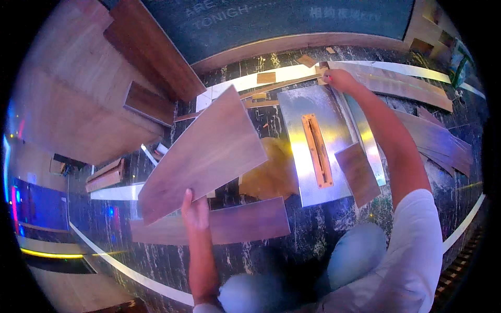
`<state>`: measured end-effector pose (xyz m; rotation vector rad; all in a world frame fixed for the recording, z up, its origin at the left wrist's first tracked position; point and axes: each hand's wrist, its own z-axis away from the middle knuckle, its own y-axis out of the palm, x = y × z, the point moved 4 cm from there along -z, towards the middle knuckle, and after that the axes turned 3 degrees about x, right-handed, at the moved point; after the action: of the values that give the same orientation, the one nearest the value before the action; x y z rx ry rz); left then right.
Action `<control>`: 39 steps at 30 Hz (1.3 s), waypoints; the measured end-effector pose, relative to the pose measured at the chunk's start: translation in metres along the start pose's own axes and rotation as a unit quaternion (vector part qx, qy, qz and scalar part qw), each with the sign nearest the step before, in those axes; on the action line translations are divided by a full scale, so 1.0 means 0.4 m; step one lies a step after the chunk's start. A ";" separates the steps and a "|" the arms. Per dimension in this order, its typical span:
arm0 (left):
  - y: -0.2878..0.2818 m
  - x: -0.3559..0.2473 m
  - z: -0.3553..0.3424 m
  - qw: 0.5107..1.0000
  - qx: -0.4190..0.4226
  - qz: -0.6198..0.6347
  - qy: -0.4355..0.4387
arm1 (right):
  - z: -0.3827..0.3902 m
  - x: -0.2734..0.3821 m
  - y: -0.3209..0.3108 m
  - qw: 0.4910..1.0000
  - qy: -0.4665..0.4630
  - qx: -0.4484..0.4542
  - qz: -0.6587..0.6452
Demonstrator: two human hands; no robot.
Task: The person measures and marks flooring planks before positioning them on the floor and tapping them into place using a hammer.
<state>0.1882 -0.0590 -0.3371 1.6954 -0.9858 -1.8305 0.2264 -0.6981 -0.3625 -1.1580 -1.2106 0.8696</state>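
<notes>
My left hand (196,213) grips the lower edge of a wood-grain floor plank (209,156), thumb on its upper face. The plank is tilted up, with a slanted end at the top. At the far side, my right hand (339,79) is closed by the far end of a long metal strip (347,117), beside a small brown wood piece (322,70). What its fingers hold is hidden. Between the hands lies a shiny metal tabletop (302,180) with an orange slotted insert (317,151). A short wood-grain offcut (358,173) rests over its right edge.
Another plank (245,224) lies on the dark streaked floor near me. Sawdust (274,169) is heaped left of the metal top. Stacked planks (433,135) lie at right, a long board (407,83) at far right. Boards (154,49) lean at far left. A dark panel (292,21) stands behind.
</notes>
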 end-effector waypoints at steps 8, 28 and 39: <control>0.022 0.082 -0.099 0.998 -0.025 -0.053 -0.012 | -0.103 0.031 0.061 0.959 0.190 0.200 -0.067; 0.032 0.401 -0.352 0.990 0.060 -0.045 -0.123 | 0.244 0.810 0.087 0.980 -0.155 -0.124 0.031; -0.002 0.465 -0.338 0.989 0.039 -0.031 -0.137 | 0.232 0.731 0.267 0.985 0.017 -0.170 0.032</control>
<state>0.2950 -0.2230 -0.4579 1.5605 -1.1386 -2.1337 0.1972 -0.3766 -0.3995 -1.4868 -1.3337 0.7031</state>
